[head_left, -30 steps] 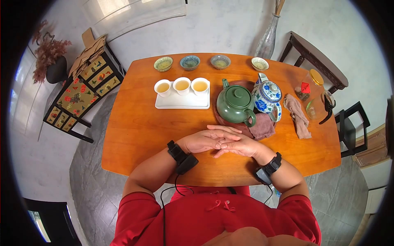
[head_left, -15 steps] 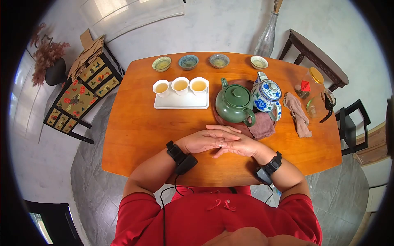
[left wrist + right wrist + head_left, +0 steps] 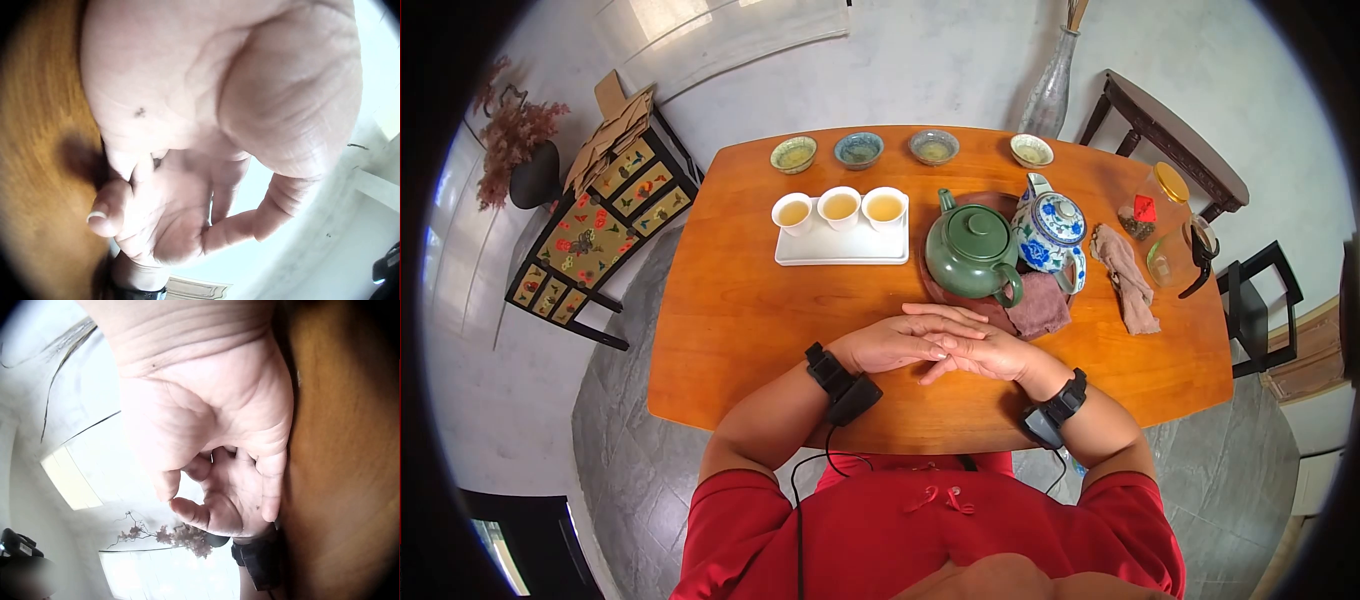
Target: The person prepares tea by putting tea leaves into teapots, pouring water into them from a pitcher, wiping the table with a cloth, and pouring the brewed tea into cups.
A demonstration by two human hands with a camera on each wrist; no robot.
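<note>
Both hands rest together over the front part of the wooden table [image 3: 730, 340]. The left hand [image 3: 895, 342] and the right hand [image 3: 992, 355] overlap at the fingers, which lie loosely extended across one another. Neither grips an object. In the left wrist view, the palm of the left hand [image 3: 219, 81] is large, with the right hand [image 3: 178, 209] beyond it. The right wrist view shows the palm of the right hand [image 3: 206, 394] and the left hand [image 3: 234, 494] behind. Just beyond the fingers are a folded brown cloth [image 3: 1037, 306] and a green teapot [image 3: 972, 252].
Three white cups, including one [image 3: 792, 212], stand at a white tray [image 3: 840, 250]. Several small bowls, one blue [image 3: 859, 150], line the far edge. To the right are a blue-and-white teapot [image 3: 1050, 232], another cloth [image 3: 1125, 280], a gold-lidded jar [image 3: 1152, 205] and a glass pot [image 3: 1172, 260].
</note>
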